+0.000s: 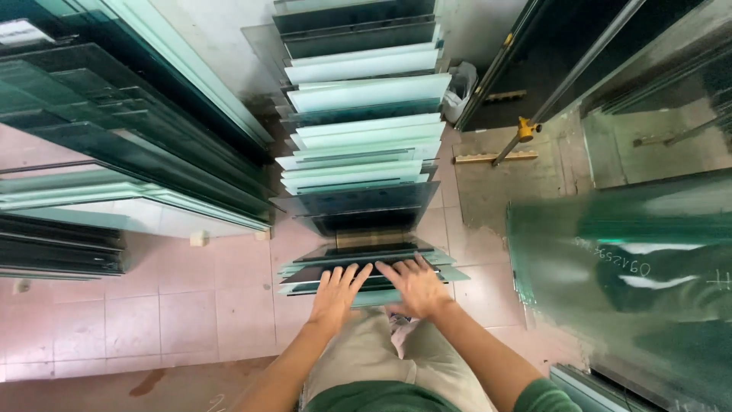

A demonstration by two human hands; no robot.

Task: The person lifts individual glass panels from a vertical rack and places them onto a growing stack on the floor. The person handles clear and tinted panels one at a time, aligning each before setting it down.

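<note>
A long row of upright glass sheets (364,145) stands on edge in front of me, greenish at their edges and running away toward the far wall. My left hand (338,294) lies flat, fingers spread, on the top edges of the nearest sheets (450,272). My right hand (414,285) rests beside it on the same edges, fingers apart and pointing left. Neither hand grips anything. Below the hands I see my beige trousers and green sleeves.
More stacked glass panes (114,130) lean at the left. A large green-tinted pane (618,282) with handwritten marks stands at the right. A yellow-fitted metal bar (526,130) and a wooden strip (496,157) sit at the back right. The floor (183,297) is pink tile.
</note>
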